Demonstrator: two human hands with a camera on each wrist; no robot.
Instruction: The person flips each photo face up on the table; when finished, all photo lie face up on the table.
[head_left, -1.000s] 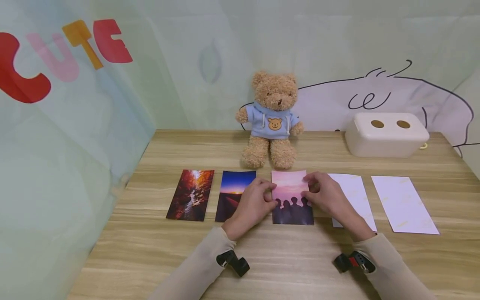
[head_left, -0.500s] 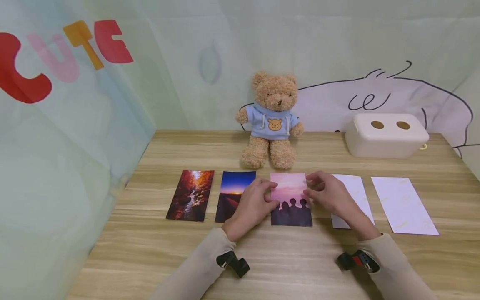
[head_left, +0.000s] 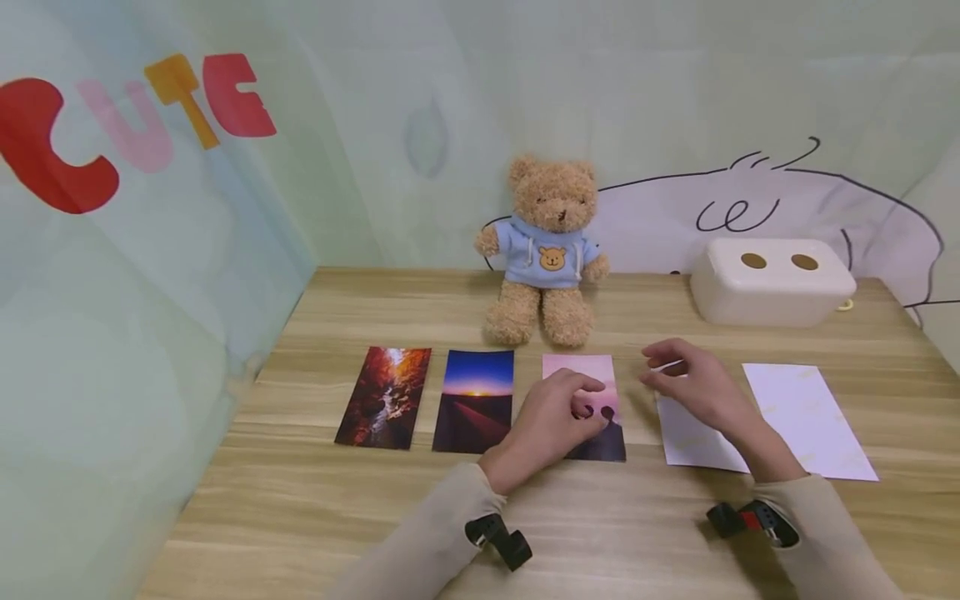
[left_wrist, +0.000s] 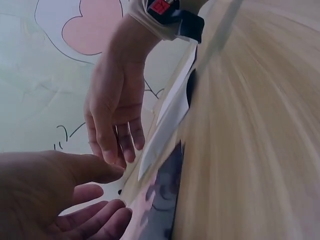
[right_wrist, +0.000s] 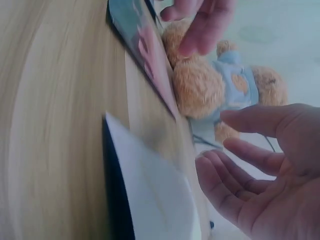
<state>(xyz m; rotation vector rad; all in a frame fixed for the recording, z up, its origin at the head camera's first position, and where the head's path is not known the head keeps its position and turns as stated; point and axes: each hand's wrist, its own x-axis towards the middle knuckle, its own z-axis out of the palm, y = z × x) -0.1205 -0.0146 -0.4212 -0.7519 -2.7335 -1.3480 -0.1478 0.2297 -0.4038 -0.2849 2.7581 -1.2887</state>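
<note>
A row of photos lies on the wooden table. My left hand (head_left: 551, 421) hovers over the pink-sky photo (head_left: 579, 363), which shows silhouetted heads, and hides much of it. Its fingers are loosely bent and hold nothing. My right hand (head_left: 693, 383) hangs above a white face-down photo (head_left: 693, 442), thumb and fingers apart with nothing between them. In the right wrist view this white photo (right_wrist: 155, 185) has a raised edge, apart from the fingers. Left of the pink one are a sunset road photo (head_left: 474, 408) and an autumn stream photo (head_left: 386, 396), both face up.
Another white face-down photo (head_left: 810, 417) lies at the right end of the row. Behind the photos sits a teddy bear (head_left: 551, 258) in a blue hoodie. A cream box (head_left: 772, 287) with two round holes stands at the back right. A printed cloth (head_left: 420, 208) hangs behind the table.
Both hands have come off the pink photo's edges. The left hand has moved right over that photo, and the right hand has moved right over the white one. The head view has tilted slightly up.
</note>
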